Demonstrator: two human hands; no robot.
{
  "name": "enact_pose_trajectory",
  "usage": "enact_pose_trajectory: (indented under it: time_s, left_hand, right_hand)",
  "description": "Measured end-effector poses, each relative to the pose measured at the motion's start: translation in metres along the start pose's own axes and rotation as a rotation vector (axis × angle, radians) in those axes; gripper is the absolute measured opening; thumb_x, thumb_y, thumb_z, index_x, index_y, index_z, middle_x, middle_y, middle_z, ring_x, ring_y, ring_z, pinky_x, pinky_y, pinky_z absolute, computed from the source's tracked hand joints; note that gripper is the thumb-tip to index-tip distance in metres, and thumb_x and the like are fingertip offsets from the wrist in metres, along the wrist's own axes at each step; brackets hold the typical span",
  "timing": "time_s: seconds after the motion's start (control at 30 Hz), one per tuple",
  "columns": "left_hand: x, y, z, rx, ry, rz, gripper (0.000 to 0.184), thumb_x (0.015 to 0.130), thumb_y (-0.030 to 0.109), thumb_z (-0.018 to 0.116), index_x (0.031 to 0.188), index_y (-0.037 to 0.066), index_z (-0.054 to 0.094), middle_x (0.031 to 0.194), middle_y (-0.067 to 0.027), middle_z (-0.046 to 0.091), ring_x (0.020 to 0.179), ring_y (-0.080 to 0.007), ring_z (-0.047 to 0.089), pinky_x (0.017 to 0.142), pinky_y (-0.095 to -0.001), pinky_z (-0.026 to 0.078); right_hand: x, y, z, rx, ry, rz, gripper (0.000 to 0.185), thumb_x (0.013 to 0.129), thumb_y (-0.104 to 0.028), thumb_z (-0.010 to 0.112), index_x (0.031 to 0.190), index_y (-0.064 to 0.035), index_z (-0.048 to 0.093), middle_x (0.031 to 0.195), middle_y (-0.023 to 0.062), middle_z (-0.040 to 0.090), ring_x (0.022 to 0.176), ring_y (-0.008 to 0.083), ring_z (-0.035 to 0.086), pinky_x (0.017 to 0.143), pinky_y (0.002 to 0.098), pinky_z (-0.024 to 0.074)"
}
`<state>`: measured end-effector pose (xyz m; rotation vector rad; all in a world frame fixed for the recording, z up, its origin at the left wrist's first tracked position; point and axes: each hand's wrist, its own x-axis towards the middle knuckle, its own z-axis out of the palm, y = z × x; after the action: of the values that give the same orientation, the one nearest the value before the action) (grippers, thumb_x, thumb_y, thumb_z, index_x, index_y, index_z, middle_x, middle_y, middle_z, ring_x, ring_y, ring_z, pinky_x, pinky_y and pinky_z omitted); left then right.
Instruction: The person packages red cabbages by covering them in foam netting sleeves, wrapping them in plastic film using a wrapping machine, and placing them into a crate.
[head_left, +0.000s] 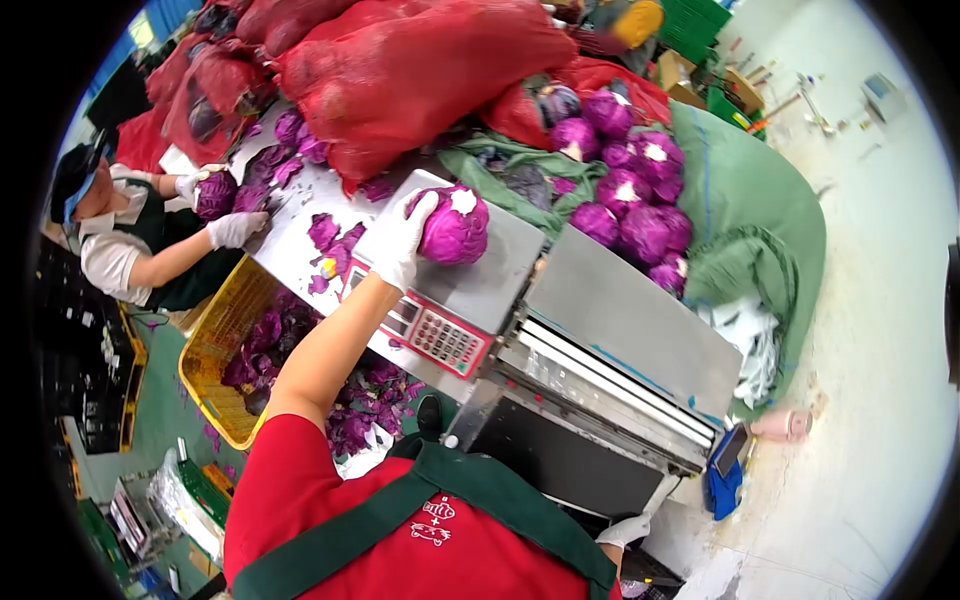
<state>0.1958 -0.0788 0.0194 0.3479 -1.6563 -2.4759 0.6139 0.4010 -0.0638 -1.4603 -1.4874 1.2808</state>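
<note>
A purple cabbage (453, 225) with a pale cut stem is at the metal plate of a red-edged digital scale (440, 335). My left hand (407, 245), in a white glove, is wrapped round the cabbage's left side. Low at the right, beside the lower end of the wrapping machine (600, 370), is my gloved right hand (625, 531); its fingers are partly hidden and too small to read. Several purple cabbages (640, 190) are piled on green cloth beyond the scale.
Red mesh sacks (400, 80) stand behind the scale. At the left, a co-worker (130, 230) in white gloves holds another cabbage (215, 195) over loose leaves. A yellow crate (215, 350) holds purple leaves. A green sack (750, 180) lies at the right.
</note>
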Motion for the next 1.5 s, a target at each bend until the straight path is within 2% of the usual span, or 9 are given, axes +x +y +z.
enact_pose_trajectory:
  time_s: [0.17,0.33,0.43,0.77,0.97,1.1,1.23,1.37,1.5]
  left_hand:
    - [-0.041,0.031,0.04,0.35,-0.109,0.199,0.049,0.087,0.035,0.066,0.119,-0.002,0.056,0.112,-0.0147,0.059,0.1,-0.0191,0.058,0.086,-0.0304,0.049]
    - [0.04,-0.021,-0.052,0.778,-0.027,0.453,0.065,0.088,0.039,0.064,0.136,0.0,0.042,0.132,-0.0169,0.048,0.114,-0.0213,0.053,0.093,-0.0326,0.046]
    - [-0.007,0.012,0.005,0.498,0.124,0.093,0.075,0.085,0.045,0.067,0.139,0.001,0.04,0.135,-0.0163,0.046,0.119,-0.0229,0.048,0.099,-0.0327,0.041]
    - [-0.006,0.01,0.027,0.995,-0.052,0.369,0.061,0.092,0.038,0.057,0.138,0.001,0.041,0.14,-0.0179,0.044,0.13,-0.028,0.041,0.109,-0.0358,0.028]
    - [-0.017,0.017,0.038,1.296,0.018,0.642,0.066,0.088,0.037,0.064,0.141,0.006,0.039,0.14,-0.0188,0.042,0.131,-0.0324,0.037,0.109,-0.0381,0.028]
    - [-0.059,0.041,0.074,1.26,0.113,0.761,0.05,0.092,0.027,0.061,0.134,0.004,0.047,0.134,-0.0156,0.049,0.125,-0.0271,0.044,0.107,-0.0354,0.031]
    - [-0.163,0.051,0.183,0.636,-0.179,0.313,0.02,0.093,0.015,0.059,0.1,0.0,0.069,0.092,-0.0047,0.068,0.083,-0.0126,0.062,0.079,-0.0263,0.049]
    - [-0.271,0.028,0.271,0.211,-0.675,-0.073,0.052,0.087,0.008,0.063,0.135,0.001,0.044,0.103,-0.0078,0.065,0.096,-0.0114,0.06,0.084,-0.0258,0.048]
    - [-0.307,0.009,0.255,0.064,-0.489,-0.211,0.067,0.085,0.006,0.068,0.142,-0.001,0.033,0.091,-0.0069,0.069,0.082,-0.0057,0.061,0.077,-0.0203,0.047]
  right_hand:
    - [-0.018,-0.047,-0.025,-0.096,-0.11,0.294,0.031,0.093,-0.027,0.051,0.118,-0.007,0.051,0.115,0.0022,0.053,0.1,0.0135,0.05,0.082,0.0312,0.0424]
    - [0.058,-0.065,-0.057,0.091,-0.204,0.065,0.018,0.093,-0.018,0.055,0.106,-0.0063,0.058,0.104,0.0012,0.057,0.089,0.0118,0.054,0.077,0.0259,0.044]
    - [0.106,-0.103,-0.037,0.103,-0.267,-0.143,0.014,0.093,-0.014,0.056,0.098,-0.003,0.061,0.089,-0.0013,0.059,0.075,0.0088,0.054,0.066,0.0201,0.0439]
    - [0.251,-0.208,0.145,-0.823,-0.468,-1.193,0.019,0.082,-0.028,0.06,0.091,-0.014,0.068,0.088,0.0117,0.065,0.086,0.0304,0.062,0.071,0.0418,0.0499]
    - [0.273,-0.215,0.211,-1.178,-0.465,-1.257,0.023,0.08,-0.034,0.062,0.091,-0.0143,0.067,0.086,0.0113,0.065,0.084,0.0267,0.064,0.072,0.042,0.0493]
    - [0.254,-0.265,0.181,-0.531,-0.409,-1.395,0.023,0.082,-0.031,0.062,0.086,-0.0082,0.062,0.073,0.0113,0.063,0.074,0.031,0.062,0.065,0.0448,0.0463]
    - [0.141,-0.314,0.128,-0.307,-0.457,-1.5,0.014,0.082,-0.018,0.065,0.08,-0.007,0.057,0.065,0.0115,0.056,0.064,0.0315,0.058,0.057,0.0401,0.0444]
    - [0.031,-0.313,0.101,-0.027,-1.002,-1.477,0.013,0.078,-0.011,0.068,0.079,-0.0078,0.055,0.063,0.0108,0.053,0.058,0.0302,0.056,0.053,0.0391,0.0454]
    - [0.002,-0.285,0.088,-0.223,-1.269,-0.981,0.008,0.086,-0.008,0.064,0.089,-0.002,0.061,0.074,0.0038,0.062,0.067,0.0092,0.057,0.062,0.0248,0.046]
